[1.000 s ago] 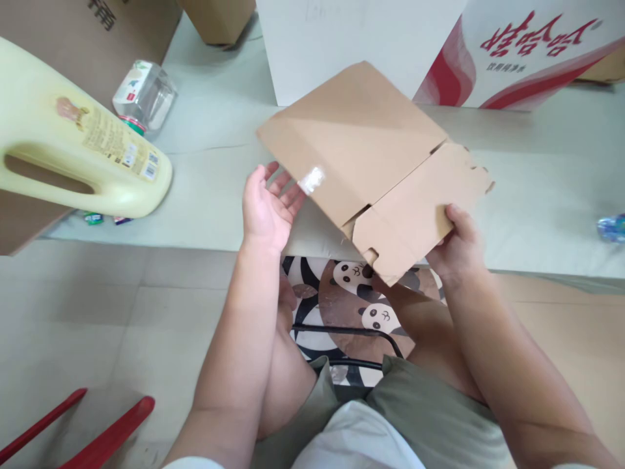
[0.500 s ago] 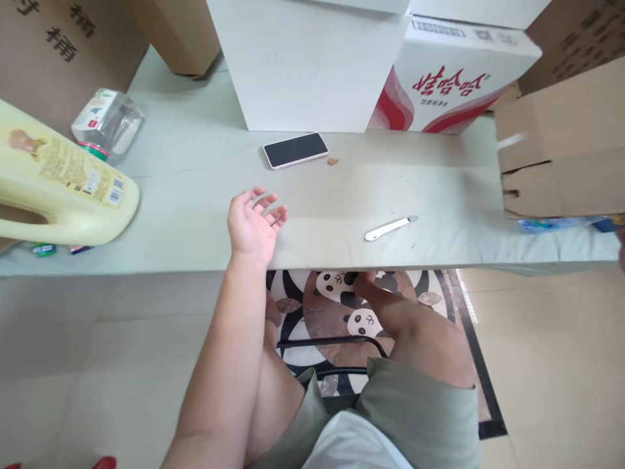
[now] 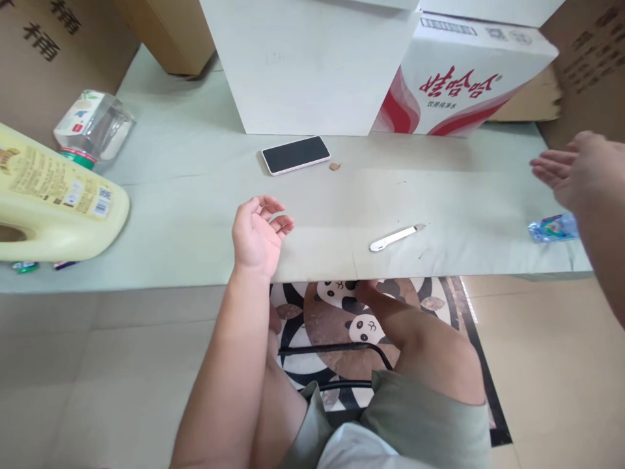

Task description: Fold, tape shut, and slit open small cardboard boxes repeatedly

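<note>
My left hand (image 3: 261,236) rests palm up near the table's front edge, fingers loosely curled and apart, holding nothing. Beyond it lies a phone (image 3: 296,155) with a dark screen, beside a small brown scrap (image 3: 334,167). To the right of that hand, a white utility knife (image 3: 397,238) lies on the cloth with its blade end pointing right. At the right side my right hand (image 3: 569,170) is raised over the table, fingers stretched out and nothing in them. Below it is a clear bottle with a blue label (image 3: 553,228), partly hidden by my forearm.
A white carton (image 3: 312,71) and a red-and-white printed carton (image 3: 452,85) stand at the back. On the left are a big yellow jug (image 3: 58,195) and a clear plastic bottle (image 3: 95,127) with a green cap. Brown boxes (image 3: 166,32) stand behind.
The brown cardboard box at the table's right has gone from view, uncovering the blue-labelled bottle. My right hand has come into view there. My left hand has barely moved.
</note>
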### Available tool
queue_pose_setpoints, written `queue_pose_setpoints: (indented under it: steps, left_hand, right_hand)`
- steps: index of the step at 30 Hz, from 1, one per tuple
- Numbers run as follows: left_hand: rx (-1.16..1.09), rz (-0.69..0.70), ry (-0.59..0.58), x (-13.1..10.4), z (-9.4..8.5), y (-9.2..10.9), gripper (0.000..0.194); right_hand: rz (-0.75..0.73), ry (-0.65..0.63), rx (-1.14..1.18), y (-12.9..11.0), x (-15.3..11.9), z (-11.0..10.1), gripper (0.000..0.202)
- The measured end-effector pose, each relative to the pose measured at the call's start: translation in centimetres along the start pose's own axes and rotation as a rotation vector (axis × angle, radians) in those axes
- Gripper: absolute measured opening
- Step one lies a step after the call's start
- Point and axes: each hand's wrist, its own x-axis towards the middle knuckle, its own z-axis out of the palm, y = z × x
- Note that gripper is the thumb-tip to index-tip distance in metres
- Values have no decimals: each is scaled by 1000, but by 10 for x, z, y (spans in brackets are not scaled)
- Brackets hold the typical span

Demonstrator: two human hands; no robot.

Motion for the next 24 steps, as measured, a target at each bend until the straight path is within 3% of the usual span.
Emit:
queue_pose_setpoints:
  steps: [5, 12, 17, 24]
  left_hand:
    - [-15, 2, -16, -6, -5, 5, 23]
    - [5, 76, -24, -20, -17, 17, 24]
    - [-54, 106, -16, -20, -35, 31, 24]
    - [-100, 131, 36, -21, -66, 51, 21]
  right_hand:
    - [59, -18, 11, -1, -61, 23, 19]
    - [-69, -301, -146, -34, -132, 63, 16]
    - [-156, -508, -180, -55, -182, 114, 13]
    - [-287, -764, -217, -76, -251, 204, 8]
